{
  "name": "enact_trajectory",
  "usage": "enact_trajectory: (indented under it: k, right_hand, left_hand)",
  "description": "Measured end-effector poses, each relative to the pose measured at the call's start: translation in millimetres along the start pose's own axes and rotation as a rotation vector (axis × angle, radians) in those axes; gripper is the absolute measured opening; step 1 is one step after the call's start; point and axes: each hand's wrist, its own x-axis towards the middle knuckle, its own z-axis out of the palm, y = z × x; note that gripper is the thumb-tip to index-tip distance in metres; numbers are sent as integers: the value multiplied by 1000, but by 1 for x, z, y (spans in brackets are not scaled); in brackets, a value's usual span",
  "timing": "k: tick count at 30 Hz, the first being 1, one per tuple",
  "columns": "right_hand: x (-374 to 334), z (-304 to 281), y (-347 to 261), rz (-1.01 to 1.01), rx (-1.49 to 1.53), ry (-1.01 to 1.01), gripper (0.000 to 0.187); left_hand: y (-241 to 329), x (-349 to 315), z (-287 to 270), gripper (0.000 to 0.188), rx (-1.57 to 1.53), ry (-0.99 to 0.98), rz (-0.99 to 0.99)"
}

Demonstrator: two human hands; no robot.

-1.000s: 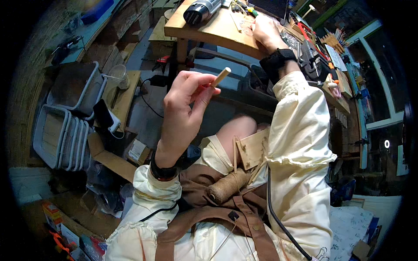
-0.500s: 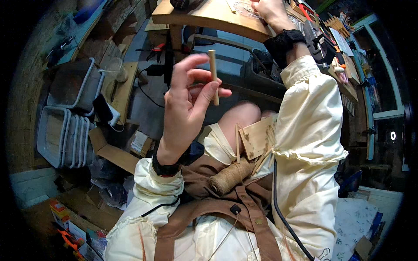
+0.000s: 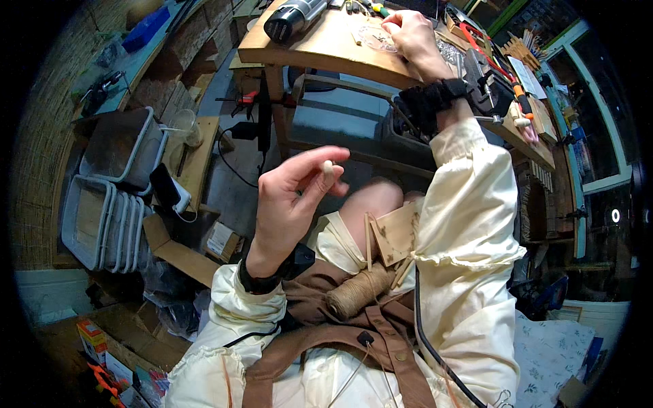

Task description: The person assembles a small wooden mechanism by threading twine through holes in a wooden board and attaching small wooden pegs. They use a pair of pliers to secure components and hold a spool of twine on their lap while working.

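My left hand (image 3: 292,200) is raised in front of my chest and pinches a short pale wooden dowel (image 3: 328,165), seen end-on between thumb and fingers. My right hand (image 3: 408,30) reaches out to the wooden workbench (image 3: 320,47) and rests closed on a small clear item there; what it grips is too small to tell. A spool of brown twine (image 3: 357,291) and a small wooden piece (image 3: 394,234) lie in my lap against the brown apron.
A black cylindrical power tool (image 3: 292,17) lies on the bench's left end. Hand tools and a vise (image 3: 486,78) crowd its right side. Stacked grey plastic trays (image 3: 102,197) and cardboard boxes (image 3: 183,251) fill the floor at my left.
My left hand has turned the dowel from upright to pointing at the camera and lowered a little. The view has tilted back up toward the bench. My right hand stays on the bench.
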Motion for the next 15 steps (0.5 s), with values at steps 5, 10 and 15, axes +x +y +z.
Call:
enact_trajectory:
  k: [5, 10, 15]
  right_hand:
    - [-80, -46, -105, -18, 760, -213, 25]
    - [-171, -102, -161, 99, 1090, -381, 14]
    - [-195, -120, -167, 147, 1050, -369, 10]
  left_hand:
    - [-3, -1, -8, 19, 386, 174, 400]
    - [-5, -6, 7, 16, 70, -18, 203]
    - [-3, -8, 14, 14, 179, -20, 304]
